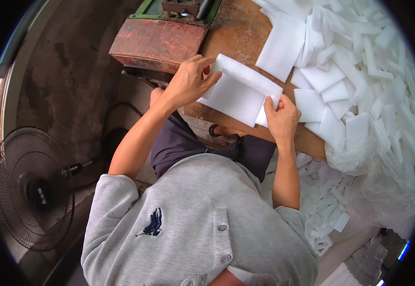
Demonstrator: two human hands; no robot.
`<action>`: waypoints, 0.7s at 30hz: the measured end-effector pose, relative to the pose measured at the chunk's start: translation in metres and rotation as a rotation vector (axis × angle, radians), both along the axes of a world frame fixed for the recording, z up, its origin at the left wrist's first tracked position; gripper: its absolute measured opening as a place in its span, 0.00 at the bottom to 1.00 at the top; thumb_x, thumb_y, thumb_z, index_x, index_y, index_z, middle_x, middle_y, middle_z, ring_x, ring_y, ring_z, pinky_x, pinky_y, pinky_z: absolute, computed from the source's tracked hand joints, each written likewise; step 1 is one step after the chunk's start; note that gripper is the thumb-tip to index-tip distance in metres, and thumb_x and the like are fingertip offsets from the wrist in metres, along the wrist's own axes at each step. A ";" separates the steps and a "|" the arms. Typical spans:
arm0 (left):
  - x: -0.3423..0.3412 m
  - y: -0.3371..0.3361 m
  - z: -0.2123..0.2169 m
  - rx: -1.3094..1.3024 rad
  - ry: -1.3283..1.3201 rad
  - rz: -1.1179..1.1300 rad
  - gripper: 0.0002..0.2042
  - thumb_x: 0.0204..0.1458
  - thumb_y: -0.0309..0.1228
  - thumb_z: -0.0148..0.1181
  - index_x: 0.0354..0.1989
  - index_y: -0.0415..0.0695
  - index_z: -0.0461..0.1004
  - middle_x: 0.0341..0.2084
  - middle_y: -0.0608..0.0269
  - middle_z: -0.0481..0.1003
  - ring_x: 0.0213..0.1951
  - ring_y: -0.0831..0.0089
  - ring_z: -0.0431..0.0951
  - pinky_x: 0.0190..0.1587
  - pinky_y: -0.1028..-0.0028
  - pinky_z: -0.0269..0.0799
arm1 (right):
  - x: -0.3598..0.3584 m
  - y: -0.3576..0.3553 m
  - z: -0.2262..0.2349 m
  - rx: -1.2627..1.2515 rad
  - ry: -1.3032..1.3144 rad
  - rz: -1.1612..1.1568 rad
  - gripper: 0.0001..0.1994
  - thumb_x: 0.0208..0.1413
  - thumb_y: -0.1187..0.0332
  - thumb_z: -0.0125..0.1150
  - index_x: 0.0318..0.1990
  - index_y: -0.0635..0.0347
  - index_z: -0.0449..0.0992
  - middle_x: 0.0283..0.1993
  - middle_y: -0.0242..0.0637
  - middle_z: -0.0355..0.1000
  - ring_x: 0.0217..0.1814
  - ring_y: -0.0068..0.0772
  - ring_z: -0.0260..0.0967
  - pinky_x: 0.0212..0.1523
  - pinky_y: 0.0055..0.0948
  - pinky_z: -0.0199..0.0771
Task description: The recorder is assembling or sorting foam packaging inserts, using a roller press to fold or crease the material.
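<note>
- Left hand (188,81): fingers spread and curled over the far-left end of a white foam sheet (238,90), thumb under the edge, pinching it. Not a tight fist, approx half closed on the sheet.
- Right hand (282,119): gripping the sheet's near-right corner, thumb on top, fingers tucked under. Closed on the foam.
- Foam sheet: stretched betw. both hands, folded over along its far edge so the top layer rolls into a soft ridge. It lies on the wooden bench (236,33), near edge sticking out past the bench edge twd the person.
- Just beyond the left hand: rusty red metal block (157,43) w/ green machine frame (145,7) behind it.
- Right of the right hand: big heap of cut foam pieces (360,62), rectangles & strips, spilling off the bench; more foam scraps (326,205) lower down beside the right forearm.
- Clear plastic bag (384,186) below the heap, partly filled w/ foam.
- Well left of the left arm, at floor level: black fan (31,188) w/ wire guard, cable running off it.
- Person wears a grey shirt, dark shorts.
</note>
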State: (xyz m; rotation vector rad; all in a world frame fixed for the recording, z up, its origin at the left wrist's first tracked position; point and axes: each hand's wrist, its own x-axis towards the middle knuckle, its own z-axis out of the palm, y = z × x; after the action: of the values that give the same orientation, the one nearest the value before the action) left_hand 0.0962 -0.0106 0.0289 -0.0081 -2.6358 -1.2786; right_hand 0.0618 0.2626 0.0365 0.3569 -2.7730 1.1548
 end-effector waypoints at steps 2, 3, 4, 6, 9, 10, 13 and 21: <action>0.002 -0.002 -0.003 -0.004 0.009 0.002 0.20 0.59 0.35 0.68 0.54 0.34 0.78 0.31 0.52 0.75 0.30 0.62 0.77 0.37 0.64 0.74 | 0.002 -0.001 -0.003 0.020 -0.004 0.002 0.15 0.56 0.69 0.70 0.26 0.68 0.71 0.16 0.42 0.68 0.16 0.37 0.64 0.24 0.38 0.65; 0.003 -0.002 -0.003 0.002 0.017 0.006 0.18 0.59 0.35 0.67 0.50 0.33 0.79 0.31 0.50 0.75 0.30 0.59 0.77 0.37 0.62 0.74 | 0.002 -0.002 -0.005 0.010 0.008 0.019 0.15 0.56 0.69 0.70 0.25 0.68 0.71 0.16 0.42 0.68 0.16 0.37 0.64 0.24 0.38 0.65; 0.004 -0.002 -0.003 0.008 0.025 0.007 0.16 0.59 0.35 0.66 0.46 0.33 0.79 0.30 0.48 0.75 0.31 0.55 0.78 0.37 0.59 0.74 | 0.003 -0.002 -0.006 0.008 0.014 0.023 0.15 0.56 0.69 0.70 0.25 0.68 0.71 0.17 0.42 0.69 0.16 0.38 0.64 0.24 0.39 0.65; 0.005 -0.002 -0.004 0.010 0.011 0.010 0.16 0.59 0.35 0.66 0.45 0.32 0.79 0.30 0.48 0.75 0.31 0.55 0.78 0.37 0.59 0.74 | 0.004 -0.002 -0.007 0.008 0.019 0.023 0.15 0.55 0.68 0.70 0.25 0.68 0.71 0.17 0.43 0.69 0.16 0.39 0.65 0.24 0.39 0.65; 0.007 -0.001 -0.005 0.015 0.003 0.014 0.16 0.59 0.35 0.67 0.45 0.32 0.79 0.30 0.47 0.75 0.31 0.54 0.78 0.37 0.59 0.74 | 0.005 -0.001 -0.008 0.017 0.022 0.019 0.16 0.55 0.68 0.70 0.25 0.68 0.71 0.18 0.44 0.70 0.17 0.41 0.66 0.24 0.40 0.66; 0.008 0.000 -0.006 0.015 0.015 0.015 0.16 0.59 0.35 0.67 0.45 0.33 0.79 0.30 0.47 0.75 0.31 0.54 0.78 0.37 0.59 0.74 | 0.005 -0.001 -0.008 0.022 0.028 0.020 0.16 0.55 0.68 0.70 0.25 0.68 0.71 0.18 0.44 0.70 0.17 0.42 0.67 0.25 0.41 0.66; 0.009 0.000 -0.010 0.023 0.003 0.025 0.16 0.59 0.35 0.67 0.46 0.33 0.79 0.31 0.47 0.76 0.31 0.55 0.78 0.38 0.59 0.74 | 0.005 -0.002 -0.009 0.027 0.025 0.022 0.16 0.55 0.67 0.70 0.25 0.69 0.71 0.18 0.45 0.70 0.18 0.44 0.67 0.25 0.41 0.66; 0.009 0.002 -0.024 -0.002 0.040 0.060 0.14 0.58 0.33 0.66 0.44 0.34 0.78 0.30 0.47 0.74 0.32 0.49 0.77 0.39 0.57 0.73 | 0.005 -0.004 -0.013 0.034 0.056 0.026 0.16 0.55 0.67 0.71 0.25 0.68 0.72 0.21 0.47 0.71 0.21 0.49 0.70 0.27 0.44 0.68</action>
State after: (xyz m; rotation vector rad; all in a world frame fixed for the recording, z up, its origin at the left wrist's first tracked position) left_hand 0.1052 -0.0090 0.0053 0.0437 -2.5833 -1.2431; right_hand 0.0663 0.2588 0.0238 0.4240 -2.7505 1.0865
